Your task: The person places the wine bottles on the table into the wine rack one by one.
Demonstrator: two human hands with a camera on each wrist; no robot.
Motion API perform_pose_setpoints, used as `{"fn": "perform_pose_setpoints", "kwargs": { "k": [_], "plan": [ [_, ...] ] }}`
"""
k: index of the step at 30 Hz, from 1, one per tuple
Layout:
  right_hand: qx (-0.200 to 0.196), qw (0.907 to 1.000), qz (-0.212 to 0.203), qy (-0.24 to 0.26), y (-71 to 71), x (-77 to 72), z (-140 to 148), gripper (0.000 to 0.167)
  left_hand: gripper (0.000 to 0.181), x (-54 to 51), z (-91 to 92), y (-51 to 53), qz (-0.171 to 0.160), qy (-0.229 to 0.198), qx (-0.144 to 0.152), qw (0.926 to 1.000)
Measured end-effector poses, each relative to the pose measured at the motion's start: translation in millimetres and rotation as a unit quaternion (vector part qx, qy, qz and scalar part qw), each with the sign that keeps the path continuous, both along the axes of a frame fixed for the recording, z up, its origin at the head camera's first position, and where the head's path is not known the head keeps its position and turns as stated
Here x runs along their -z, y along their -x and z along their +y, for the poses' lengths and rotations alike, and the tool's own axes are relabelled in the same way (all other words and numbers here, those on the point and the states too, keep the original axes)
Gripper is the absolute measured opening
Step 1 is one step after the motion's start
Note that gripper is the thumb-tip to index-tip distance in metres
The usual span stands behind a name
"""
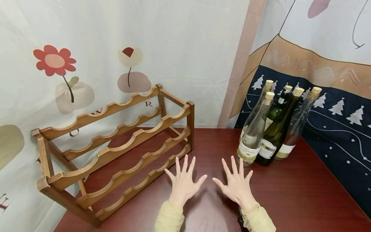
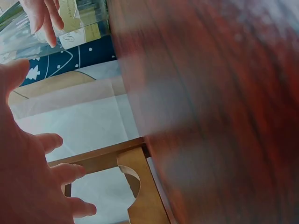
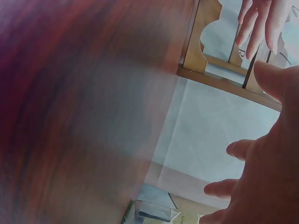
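Both hands hover over the table with fingers spread and nothing held. My left hand [image 1: 183, 187] is near the right front end of a wooden wine rack [image 1: 121, 178], whose scalloped rails carry no bottles. To the right, my right hand [image 1: 236, 187] is in front of a group of corked bottles, apart from them. Nearest to it stands a clear bottle [image 1: 251, 138] with a pale label. Beside that are a dark green bottle [image 1: 278, 129] and another clear bottle [image 1: 297, 129]. Others are partly hidden behind. In the left wrist view the fingers [image 2: 70, 173] are straight.
The reddish-brown table [image 1: 313, 190] has its right edge by a dark blue cloth [image 1: 336, 135] printed with trees. A white curtain [image 1: 185, 48] with flower prints hangs behind the rack. Yellow sleeves [image 1: 171, 217] cover the forearms.
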State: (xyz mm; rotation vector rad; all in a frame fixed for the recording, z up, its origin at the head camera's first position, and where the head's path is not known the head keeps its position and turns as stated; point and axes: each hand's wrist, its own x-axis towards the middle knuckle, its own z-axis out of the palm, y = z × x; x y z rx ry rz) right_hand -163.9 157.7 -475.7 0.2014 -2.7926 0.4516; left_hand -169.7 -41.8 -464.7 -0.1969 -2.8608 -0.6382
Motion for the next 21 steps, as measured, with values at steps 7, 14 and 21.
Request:
{"fn": "perform_pose_setpoints", "kwargs": {
  "k": [7,14,21],
  "plan": [
    [-0.009,0.9995,0.029,0.003,2.2,-0.2,0.5,0.081,0.079,0.0,0.6,-0.3,0.009,0.002,-0.001,1.0],
    [-0.011,0.9981,0.055,0.024,4.0,-1.9,0.4,0.08,0.079,0.0,0.9,-0.2,0.022,0.004,0.002,0.9997],
    [-0.012,0.9967,0.07,0.038,3.8,-2.4,-0.7,0.079,0.078,-0.2,0.9,-0.2,0.028,0.004,0.002,0.9996]
  ]
}}
